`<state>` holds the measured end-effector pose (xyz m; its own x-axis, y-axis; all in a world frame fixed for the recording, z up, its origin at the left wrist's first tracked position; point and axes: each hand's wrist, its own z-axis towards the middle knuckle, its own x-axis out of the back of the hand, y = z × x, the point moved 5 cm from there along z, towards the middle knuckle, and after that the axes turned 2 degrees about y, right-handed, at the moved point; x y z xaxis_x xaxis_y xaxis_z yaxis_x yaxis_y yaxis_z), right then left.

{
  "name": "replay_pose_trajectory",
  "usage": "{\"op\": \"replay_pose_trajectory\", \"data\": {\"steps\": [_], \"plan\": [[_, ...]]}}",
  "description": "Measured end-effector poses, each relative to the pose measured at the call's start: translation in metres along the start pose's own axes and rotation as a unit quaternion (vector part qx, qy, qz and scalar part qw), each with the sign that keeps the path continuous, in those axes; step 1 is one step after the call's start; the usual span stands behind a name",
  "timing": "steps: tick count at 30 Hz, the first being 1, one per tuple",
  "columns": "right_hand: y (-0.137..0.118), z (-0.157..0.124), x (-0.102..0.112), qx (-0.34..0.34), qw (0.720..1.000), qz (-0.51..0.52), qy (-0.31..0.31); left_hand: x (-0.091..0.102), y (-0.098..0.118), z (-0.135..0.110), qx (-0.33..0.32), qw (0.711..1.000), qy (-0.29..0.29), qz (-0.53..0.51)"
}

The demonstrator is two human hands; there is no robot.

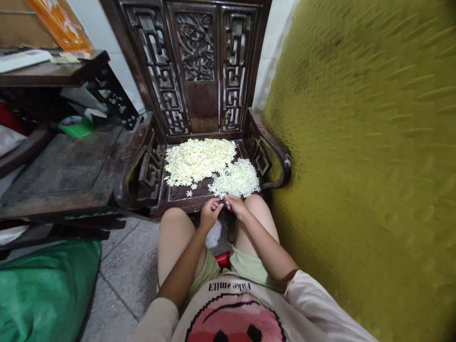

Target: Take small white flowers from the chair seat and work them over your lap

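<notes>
My left hand (209, 213) and my right hand (234, 204) meet at the front edge of a dark carved wooden chair seat (185, 192), fingers pinched together on something tiny I cannot make out. Just beyond them lies a small heap of whitish flower-shaped pieces (235, 179). A bigger, more yellow heap of the same pieces (198, 159) covers the back left of the seat. A few loose pieces lie between the heaps. My bare knees flank the hands.
The chair's carved backrest (197, 61) and armrests (272, 149) enclose the seat. A dark wooden table (67, 166) stands left, with a cluttered shelf behind. A green bag (46, 289) lies on the tiled floor. A yellow-green textured wall (366, 156) fills the right.
</notes>
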<state>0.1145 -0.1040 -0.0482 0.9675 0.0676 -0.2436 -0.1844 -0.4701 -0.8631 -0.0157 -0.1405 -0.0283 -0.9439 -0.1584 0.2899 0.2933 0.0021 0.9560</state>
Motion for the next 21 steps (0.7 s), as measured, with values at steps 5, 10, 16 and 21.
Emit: {"op": "replay_pose_trajectory", "data": {"steps": [5, 10, 16, 21], "plan": [[0.027, -0.021, -0.029, -0.033, 0.998, 0.023, -0.051, 0.013, 0.015, -0.025, -0.072, 0.995, -0.008, 0.072], [0.025, -0.027, -0.043, -0.017, 0.993, -0.034, -0.108, 0.025, -0.001, -0.035, -0.052, 0.994, 0.038, 0.083], [0.023, -0.041, -0.031, -0.046, 0.988, -0.073, -0.130, 0.024, 0.004, -0.043, -0.063, 0.990, 0.048, 0.113], [0.024, -0.045, -0.007, -0.047, 0.993, -0.089, -0.057, 0.027, 0.014, -0.047, -0.078, 0.974, 0.065, 0.201]]}}
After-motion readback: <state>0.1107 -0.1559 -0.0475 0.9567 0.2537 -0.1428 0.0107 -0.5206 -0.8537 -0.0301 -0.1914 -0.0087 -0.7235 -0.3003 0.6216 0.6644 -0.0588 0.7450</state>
